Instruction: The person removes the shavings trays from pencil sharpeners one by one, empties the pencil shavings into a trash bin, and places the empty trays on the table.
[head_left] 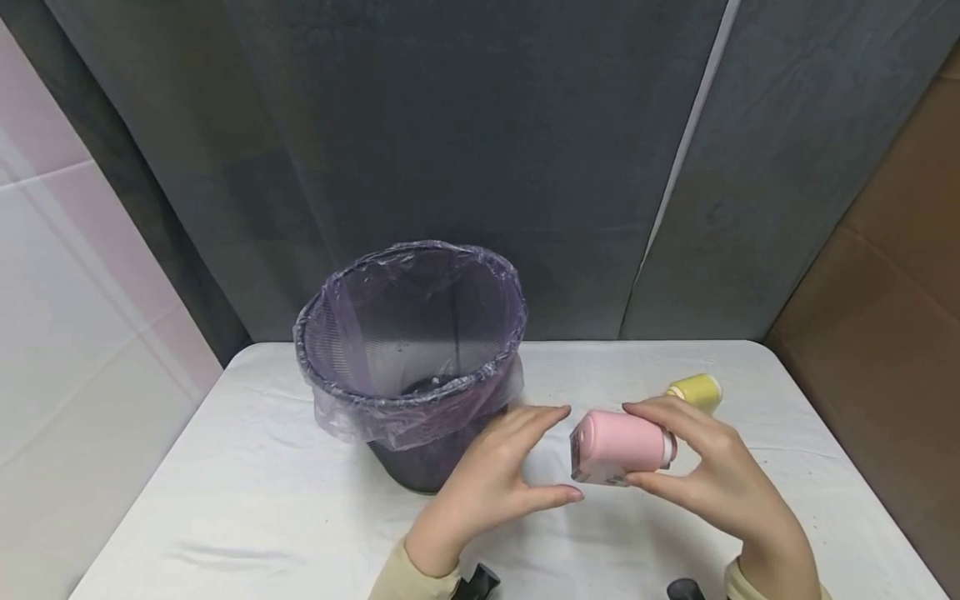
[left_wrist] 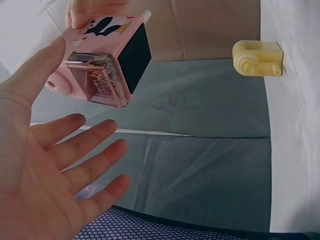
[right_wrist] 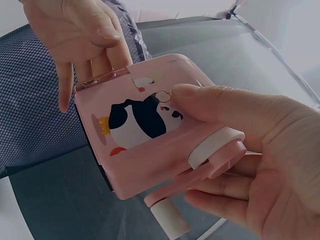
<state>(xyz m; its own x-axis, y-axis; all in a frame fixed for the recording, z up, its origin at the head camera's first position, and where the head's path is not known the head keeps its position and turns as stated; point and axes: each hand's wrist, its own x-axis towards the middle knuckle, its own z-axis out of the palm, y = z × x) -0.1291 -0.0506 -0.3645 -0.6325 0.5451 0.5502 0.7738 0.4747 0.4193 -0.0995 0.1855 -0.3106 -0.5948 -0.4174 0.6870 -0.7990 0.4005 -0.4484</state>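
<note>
My right hand [head_left: 716, 467] holds a pink crank pencil sharpener [head_left: 622, 446] between thumb and fingers, above the table and tilted on its side. A penguin picture [right_wrist: 145, 120] decorates one face in the right wrist view. The white-knobbed crank [right_wrist: 195, 175] is near the right hand's fingers. In the left wrist view, a clear shavings drawer [left_wrist: 102, 82] with shavings inside faces the left hand. My left hand [head_left: 495, 471] is spread, thumb and fingers apart, just left of the sharpener. From the head view it is apart from the sharpener.
A dark mesh waste bin [head_left: 420, 467] with a purple bag liner [head_left: 427, 421] stands on the white-covered table [head_left: 247, 467], left of the hands. A yellow pencil sharpener [head_left: 697, 392] is behind the right hand. Grey curtain [head_left: 465, 150] closes the back, brown board [head_left: 892, 333] the right.
</note>
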